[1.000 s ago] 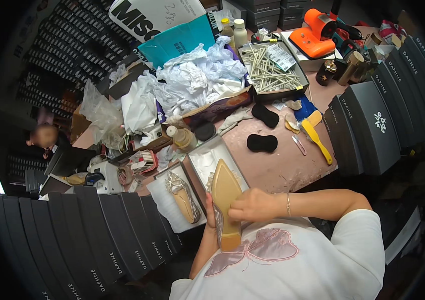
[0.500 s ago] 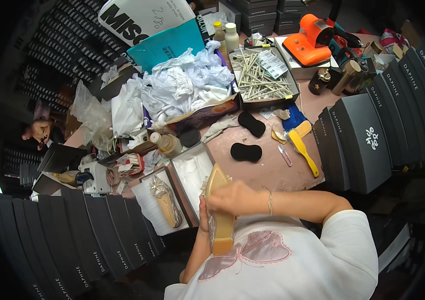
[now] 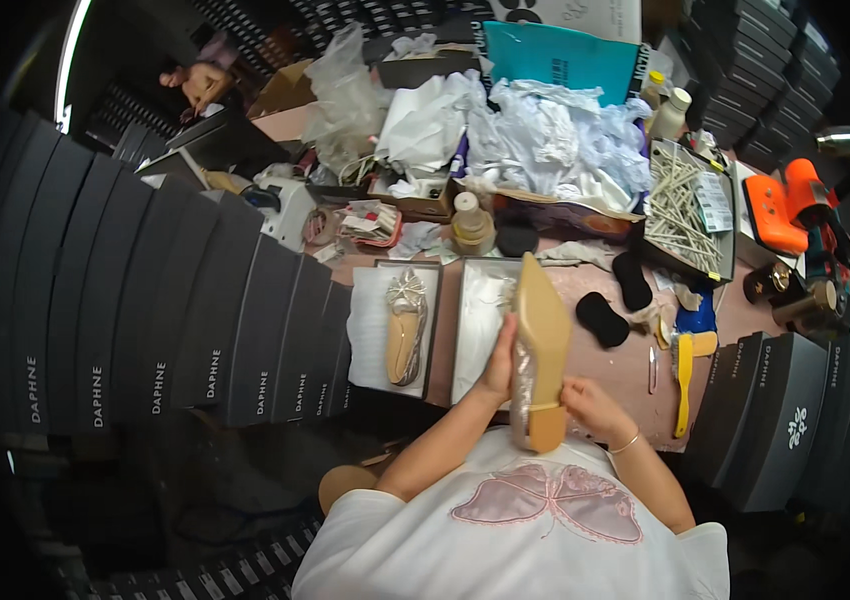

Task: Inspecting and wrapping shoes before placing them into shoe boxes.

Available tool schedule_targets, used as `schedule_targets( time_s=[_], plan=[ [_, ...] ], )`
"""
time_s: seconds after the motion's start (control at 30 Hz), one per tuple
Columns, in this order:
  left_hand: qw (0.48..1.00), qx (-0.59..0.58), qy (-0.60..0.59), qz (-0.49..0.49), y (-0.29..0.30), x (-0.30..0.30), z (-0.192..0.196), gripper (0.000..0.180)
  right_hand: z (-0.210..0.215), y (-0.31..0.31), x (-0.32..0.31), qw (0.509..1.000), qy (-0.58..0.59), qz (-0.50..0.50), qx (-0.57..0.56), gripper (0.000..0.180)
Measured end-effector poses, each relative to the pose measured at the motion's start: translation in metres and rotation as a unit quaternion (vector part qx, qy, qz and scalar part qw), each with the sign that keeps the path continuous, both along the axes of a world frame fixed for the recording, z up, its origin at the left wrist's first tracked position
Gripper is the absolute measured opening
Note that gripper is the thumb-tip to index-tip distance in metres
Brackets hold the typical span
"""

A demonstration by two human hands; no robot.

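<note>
My left hand (image 3: 498, 362) is closed around the left side of a flat shoe (image 3: 543, 335). The shoe stands toe up in front of my chest, its tan sole and low heel facing me. At its right edge, just above the heel, is my right hand (image 3: 593, 405) with the fingers pinched. A thin pale line crosses the sole beside those fingertips; I cannot make out what they grip. Another shoe (image 3: 403, 340), with a glittery bow, lies in the left half of an open box (image 3: 432, 330). White paper (image 3: 482, 320) lines the other half.
Two black sponges (image 3: 602, 320), a yellow-handled brush (image 3: 685, 385) and thread snips (image 3: 653, 370) lie to the right. Behind them stand a box of pale sticks (image 3: 680, 210) and a bin of crumpled paper (image 3: 565, 140). Dark shoe boxes (image 3: 175, 300) are stacked on both sides.
The view has swung left, so the table appears farther right. My right hand has moved from across the middle of the sole down to its edge near the heel.
</note>
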State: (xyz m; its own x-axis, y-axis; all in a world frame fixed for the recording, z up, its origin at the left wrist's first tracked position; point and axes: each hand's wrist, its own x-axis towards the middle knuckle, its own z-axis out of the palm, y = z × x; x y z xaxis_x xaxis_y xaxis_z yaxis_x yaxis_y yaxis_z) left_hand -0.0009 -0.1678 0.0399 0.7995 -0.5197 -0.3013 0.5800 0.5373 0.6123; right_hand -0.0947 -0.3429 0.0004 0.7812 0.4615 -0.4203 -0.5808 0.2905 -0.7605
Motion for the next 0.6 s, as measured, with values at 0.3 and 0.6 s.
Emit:
schedule_targets(
  time_s=[0.3,0.6],
  plan=[
    [0.733,0.646,-0.161,0.137,0.221,0.016,-0.087,0.055,0.062,0.056,0.034,0.961,-0.042,-0.109,-0.249,0.034],
    [0.835,0.532,-0.069,0.119,0.241,0.024,-0.092,0.034,-0.02,0.124,0.064,0.796,-0.344,-0.021,-0.497,0.029]
  ],
)
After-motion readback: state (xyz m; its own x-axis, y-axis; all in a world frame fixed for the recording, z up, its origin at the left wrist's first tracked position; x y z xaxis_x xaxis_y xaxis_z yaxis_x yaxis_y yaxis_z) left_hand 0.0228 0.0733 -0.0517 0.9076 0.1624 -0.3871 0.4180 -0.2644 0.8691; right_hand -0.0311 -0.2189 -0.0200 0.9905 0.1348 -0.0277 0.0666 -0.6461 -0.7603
